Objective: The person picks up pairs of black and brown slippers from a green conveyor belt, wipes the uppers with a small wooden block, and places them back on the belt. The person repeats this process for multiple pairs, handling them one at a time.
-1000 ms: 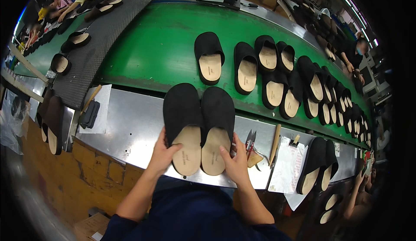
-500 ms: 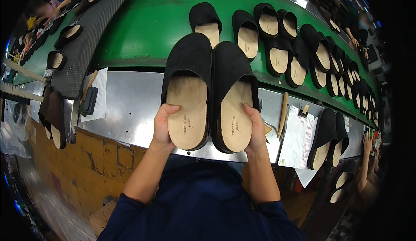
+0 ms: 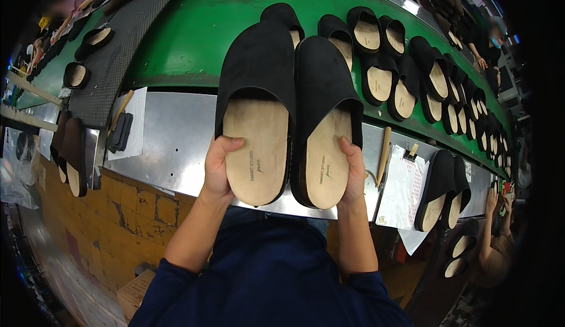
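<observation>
Two black closed-toe clogs with tan insoles are held up side by side, toes pointing away from me. My left hand [image 3: 219, 165] grips the left clog [image 3: 257, 62] at its heel end, thumb on the insole and fingers hidden beneath. My right hand [image 3: 352, 171] holds the right clog [image 3: 325, 71] the same way, thumb over the outer edge of its footbed. Their inner sides nearly touch. Both clogs hang above the metal ledge [image 3: 168, 133] at the near side of the green conveyor belt [image 3: 194, 38].
Many similar clogs [image 3: 379, 83] stand in rows on the belt's right. On the ledge lie a wooden-handled tool [image 3: 384, 156], clipped papers [image 3: 403, 180] and another clog pair [image 3: 438, 188]. Left are a dark pad [image 3: 122, 133], a ribbed mat [image 3: 112, 85] and brown clogs [image 3: 75, 156]. Co-workers are at both sides.
Both clogs have come closer to me, and their toes have tilted up and spread slightly apart. My grip on each is the same.
</observation>
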Demonstrator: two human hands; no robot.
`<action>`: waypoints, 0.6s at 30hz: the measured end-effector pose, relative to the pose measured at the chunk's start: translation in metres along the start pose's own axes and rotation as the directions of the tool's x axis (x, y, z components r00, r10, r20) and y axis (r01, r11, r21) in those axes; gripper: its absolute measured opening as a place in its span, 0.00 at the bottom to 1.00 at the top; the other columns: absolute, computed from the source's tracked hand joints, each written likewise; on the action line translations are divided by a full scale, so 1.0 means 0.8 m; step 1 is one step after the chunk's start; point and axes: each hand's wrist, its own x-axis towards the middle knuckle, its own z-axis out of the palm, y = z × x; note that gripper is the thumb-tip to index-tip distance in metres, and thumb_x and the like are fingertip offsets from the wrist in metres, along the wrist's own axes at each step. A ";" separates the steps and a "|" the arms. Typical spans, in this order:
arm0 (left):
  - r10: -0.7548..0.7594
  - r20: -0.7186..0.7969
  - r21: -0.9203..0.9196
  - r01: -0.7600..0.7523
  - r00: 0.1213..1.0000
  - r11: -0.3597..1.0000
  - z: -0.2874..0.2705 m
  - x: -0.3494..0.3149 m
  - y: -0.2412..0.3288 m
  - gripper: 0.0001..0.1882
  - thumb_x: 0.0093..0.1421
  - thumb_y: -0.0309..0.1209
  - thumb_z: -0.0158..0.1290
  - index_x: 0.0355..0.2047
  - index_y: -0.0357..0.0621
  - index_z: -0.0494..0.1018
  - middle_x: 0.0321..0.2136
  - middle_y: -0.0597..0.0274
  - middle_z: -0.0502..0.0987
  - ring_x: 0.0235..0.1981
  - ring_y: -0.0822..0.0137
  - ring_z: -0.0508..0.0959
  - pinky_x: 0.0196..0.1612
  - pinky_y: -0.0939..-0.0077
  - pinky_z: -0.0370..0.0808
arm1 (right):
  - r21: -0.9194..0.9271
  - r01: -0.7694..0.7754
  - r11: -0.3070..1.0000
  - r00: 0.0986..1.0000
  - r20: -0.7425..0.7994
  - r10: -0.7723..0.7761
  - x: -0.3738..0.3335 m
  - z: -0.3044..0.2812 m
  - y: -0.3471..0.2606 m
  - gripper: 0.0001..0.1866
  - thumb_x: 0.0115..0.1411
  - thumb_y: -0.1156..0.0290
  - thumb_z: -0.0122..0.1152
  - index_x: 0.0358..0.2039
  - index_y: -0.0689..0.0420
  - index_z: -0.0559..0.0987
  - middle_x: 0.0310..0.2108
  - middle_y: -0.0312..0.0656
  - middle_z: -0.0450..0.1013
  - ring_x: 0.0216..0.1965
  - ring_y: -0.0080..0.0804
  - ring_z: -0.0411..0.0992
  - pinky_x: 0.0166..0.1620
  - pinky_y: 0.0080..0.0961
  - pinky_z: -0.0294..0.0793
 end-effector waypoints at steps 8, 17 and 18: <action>0.025 -0.189 0.097 -0.007 0.982 0.995 0.002 -0.001 -0.002 0.26 0.59 0.24 0.42 0.60 0.42 0.58 0.51 0.51 0.71 0.51 0.59 0.76 0.52 0.63 0.76 | -0.235 0.084 0.968 0.994 -0.051 -0.099 0.004 0.010 -0.003 0.25 0.67 0.67 0.44 0.63 0.58 0.59 0.55 0.47 0.68 0.54 0.35 0.71 0.55 0.30 0.72; 0.049 -0.223 0.143 -0.017 0.974 0.990 0.002 -0.006 -0.002 0.20 0.64 0.31 0.46 0.56 0.43 0.62 0.48 0.54 0.74 0.48 0.62 0.77 0.49 0.67 0.77 | -0.291 0.159 0.943 0.987 0.016 -0.162 0.001 0.010 0.005 0.29 0.70 0.56 0.45 0.66 0.57 0.56 0.59 0.46 0.64 0.57 0.34 0.68 0.57 0.31 0.70; 0.049 -0.216 0.147 -0.017 0.975 0.989 0.003 -0.005 -0.001 0.20 0.65 0.33 0.47 0.56 0.43 0.62 0.47 0.55 0.74 0.47 0.63 0.78 0.49 0.67 0.77 | -0.303 0.189 0.934 0.981 0.026 -0.190 0.001 0.010 0.007 0.31 0.70 0.53 0.44 0.66 0.57 0.56 0.59 0.46 0.63 0.58 0.34 0.67 0.58 0.31 0.69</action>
